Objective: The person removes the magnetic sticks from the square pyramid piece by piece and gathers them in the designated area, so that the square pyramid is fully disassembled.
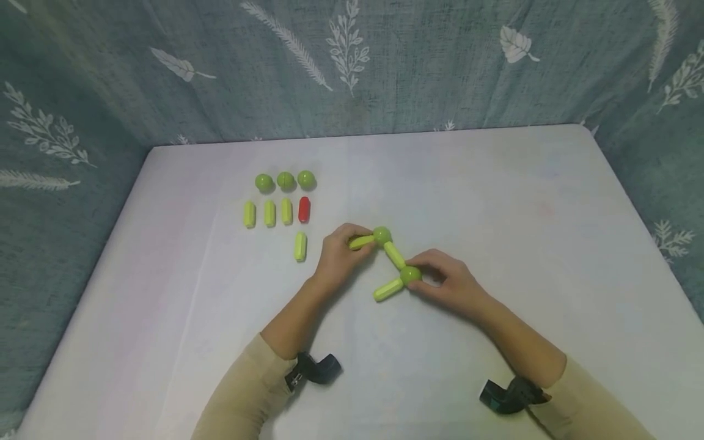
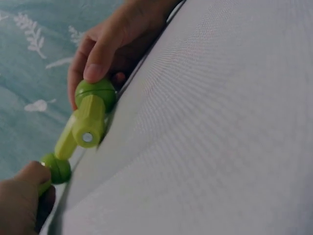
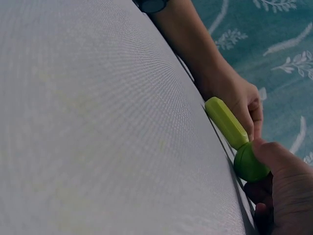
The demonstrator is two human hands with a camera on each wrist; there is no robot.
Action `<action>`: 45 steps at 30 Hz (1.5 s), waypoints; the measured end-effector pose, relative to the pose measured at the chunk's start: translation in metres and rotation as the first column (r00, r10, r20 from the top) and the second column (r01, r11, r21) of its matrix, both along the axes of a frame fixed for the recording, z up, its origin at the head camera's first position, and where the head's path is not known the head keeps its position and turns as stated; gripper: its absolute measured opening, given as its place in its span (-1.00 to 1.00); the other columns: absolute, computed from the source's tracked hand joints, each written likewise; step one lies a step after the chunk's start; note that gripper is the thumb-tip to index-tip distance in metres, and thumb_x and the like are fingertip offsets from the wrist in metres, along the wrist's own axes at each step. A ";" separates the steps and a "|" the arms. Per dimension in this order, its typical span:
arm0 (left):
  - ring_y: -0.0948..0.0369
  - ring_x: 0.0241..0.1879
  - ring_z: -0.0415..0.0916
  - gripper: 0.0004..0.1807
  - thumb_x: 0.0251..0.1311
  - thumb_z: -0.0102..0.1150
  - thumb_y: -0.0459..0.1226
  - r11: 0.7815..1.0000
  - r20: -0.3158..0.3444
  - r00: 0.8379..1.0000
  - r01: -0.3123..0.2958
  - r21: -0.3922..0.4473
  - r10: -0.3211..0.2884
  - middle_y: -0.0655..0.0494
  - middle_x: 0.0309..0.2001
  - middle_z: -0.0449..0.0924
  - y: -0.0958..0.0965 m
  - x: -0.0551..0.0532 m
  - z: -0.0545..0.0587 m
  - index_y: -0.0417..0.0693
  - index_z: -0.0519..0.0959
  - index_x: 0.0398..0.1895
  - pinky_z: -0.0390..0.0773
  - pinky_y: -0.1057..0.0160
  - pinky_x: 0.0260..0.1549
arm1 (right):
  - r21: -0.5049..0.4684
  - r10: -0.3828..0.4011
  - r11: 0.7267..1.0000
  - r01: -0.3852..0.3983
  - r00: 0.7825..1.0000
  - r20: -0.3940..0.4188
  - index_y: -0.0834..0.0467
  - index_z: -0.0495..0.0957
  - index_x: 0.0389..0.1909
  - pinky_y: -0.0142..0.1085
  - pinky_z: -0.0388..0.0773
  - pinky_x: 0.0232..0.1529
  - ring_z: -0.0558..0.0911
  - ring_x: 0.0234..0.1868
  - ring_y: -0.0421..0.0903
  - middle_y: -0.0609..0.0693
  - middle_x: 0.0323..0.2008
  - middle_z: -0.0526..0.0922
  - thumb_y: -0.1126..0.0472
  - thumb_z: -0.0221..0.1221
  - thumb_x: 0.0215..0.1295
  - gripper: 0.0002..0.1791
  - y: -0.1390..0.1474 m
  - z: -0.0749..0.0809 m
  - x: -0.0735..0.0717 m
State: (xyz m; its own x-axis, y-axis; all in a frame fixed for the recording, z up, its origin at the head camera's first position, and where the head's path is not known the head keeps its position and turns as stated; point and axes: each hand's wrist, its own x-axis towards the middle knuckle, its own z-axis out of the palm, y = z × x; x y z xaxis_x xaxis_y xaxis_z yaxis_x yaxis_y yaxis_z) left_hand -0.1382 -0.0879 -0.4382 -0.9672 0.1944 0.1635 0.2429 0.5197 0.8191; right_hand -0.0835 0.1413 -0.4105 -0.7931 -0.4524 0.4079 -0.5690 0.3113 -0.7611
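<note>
White desk, its far edge against a green leaf-print cloth. Near the desk's middle, a joined zigzag of three yellow-green rods and two green balls.

Left hand: thumb and fingers closed in a pinch on the left-hand rod, which meets the far ball. From that ball the linking rod slants toward the near edge and the right, up to the near ball.

Right hand: thumb and forefinger curved, parted only by the width of the near ball, gripping it from the right. The third rod juts from this ball toward the left edge; its free end shows a silvery disc in the left wrist view.

Toward the far left corner: three green balls in a row. Nearer, three upright-lying yellow-green rods, then a red rod at the row's right end. A lone yellow-green rod lies just nearer still.
</note>
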 end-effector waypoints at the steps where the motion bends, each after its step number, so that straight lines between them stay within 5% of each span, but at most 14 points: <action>1: 0.19 -0.15 0.53 -0.78 0.09 0.30 -0.31 1.000 0.004 1.000 0.001 -0.005 -0.001 0.04 -0.17 0.60 0.000 -0.001 -0.001 -0.14 0.60 -0.17 0.55 0.25 -0.11 | 0.002 0.001 1.000 -0.001 1.000 0.000 0.37 0.57 -0.19 -0.35 0.49 -0.33 0.55 -0.28 -0.04 0.15 -0.29 0.63 0.52 0.39 -0.17 -0.59 0.000 0.001 0.000; 9: 0.19 -0.21 0.52 -0.81 0.03 0.25 -0.37 1.000 0.007 1.000 0.001 -0.029 -0.001 0.04 -0.21 0.62 -0.002 -0.004 -0.002 -0.14 0.60 -0.24 0.55 0.27 -0.17 | 0.007 0.004 1.000 -0.004 1.000 0.001 0.35 0.57 -0.18 -0.33 0.51 -0.29 0.56 -0.25 -0.04 0.13 -0.27 0.64 0.50 0.39 -0.16 -0.59 0.003 -0.014 -0.007; 17: 0.18 0.01 0.48 -0.83 0.15 0.25 -0.32 0.991 0.030 0.999 -0.034 0.128 0.030 0.07 -0.07 0.59 -0.015 0.009 0.015 -0.09 0.63 -0.17 0.44 0.18 0.07 | 0.039 -0.007 0.999 0.005 0.999 0.054 0.21 0.58 -0.10 -0.36 0.52 -0.21 0.57 -0.17 -0.13 0.02 -0.20 0.64 0.38 0.41 -0.09 -0.56 0.008 -0.039 -0.013; 21: 0.19 0.17 0.37 -0.70 0.22 0.16 -0.35 0.984 0.077 0.997 0.017 0.179 -0.031 0.09 0.10 0.49 -0.033 0.021 0.023 -0.09 0.58 0.03 0.32 0.22 0.21 | 0.022 -0.009 1.000 0.008 1.000 0.027 0.26 0.58 -0.13 -0.34 0.52 -0.26 0.56 -0.21 -0.09 0.06 -0.23 0.64 0.44 0.41 -0.12 -0.56 0.006 -0.033 -0.011; 26: 0.13 0.18 0.22 -0.36 0.22 0.08 -0.47 0.975 0.137 0.984 0.081 0.208 -0.111 -0.08 0.26 0.21 -0.062 0.034 0.028 -0.22 0.20 0.39 0.27 0.50 0.12 | 0.017 -0.005 1.000 0.004 1.000 0.016 0.34 0.56 -0.17 -0.36 0.50 -0.31 0.55 -0.25 -0.07 0.13 -0.27 0.62 0.50 0.38 -0.15 -0.59 0.002 -0.012 -0.004; 31: 0.12 0.15 0.18 -0.17 0.19 0.20 -0.39 0.991 0.184 0.977 0.094 0.095 -0.110 -0.11 0.24 0.09 -0.094 0.035 0.032 -0.18 -0.02 0.46 0.34 0.27 0.20 | 0.027 -0.010 1.000 0.009 1.000 0.016 0.35 0.56 -0.17 -0.36 0.49 -0.31 0.55 -0.24 -0.09 0.14 -0.26 0.62 0.50 0.37 -0.15 -0.59 0.001 -0.004 -0.001; 36: -0.05 0.15 0.36 0.00 -0.01 0.41 -0.29 0.993 0.169 0.985 0.060 -0.102 -0.042 -0.06 0.21 0.27 -0.122 0.028 0.034 -0.08 0.02 0.47 0.42 -0.04 0.12 | 0.027 -0.021 0.999 0.020 0.999 0.048 0.33 0.57 -0.17 -0.33 0.50 -0.33 0.55 -0.25 -0.06 0.12 -0.26 0.63 0.50 0.38 -0.13 -0.60 0.000 -0.001 0.000; 45: -0.02 0.25 0.28 -0.17 -0.07 0.44 -0.25 0.988 0.185 0.982 -0.005 -0.156 0.034 -0.03 0.29 0.32 -0.146 0.019 0.023 -0.06 0.30 0.34 0.25 -0.07 0.23 | 0.039 -0.030 0.999 0.028 0.998 0.056 0.33 0.57 -0.16 -0.35 0.49 -0.34 0.55 -0.25 -0.07 0.12 -0.25 0.63 0.49 0.38 -0.12 -0.60 0.000 -0.001 0.000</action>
State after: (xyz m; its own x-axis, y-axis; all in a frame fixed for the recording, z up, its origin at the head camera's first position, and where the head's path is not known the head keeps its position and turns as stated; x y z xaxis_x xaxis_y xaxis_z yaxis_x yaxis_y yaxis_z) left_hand -0.1187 -0.2343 -0.4157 -0.9817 0.1836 -0.0511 0.0813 0.6462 0.7588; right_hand -0.0831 0.1409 -0.4120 -0.8274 -0.4435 0.3444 -0.5154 0.3566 -0.7792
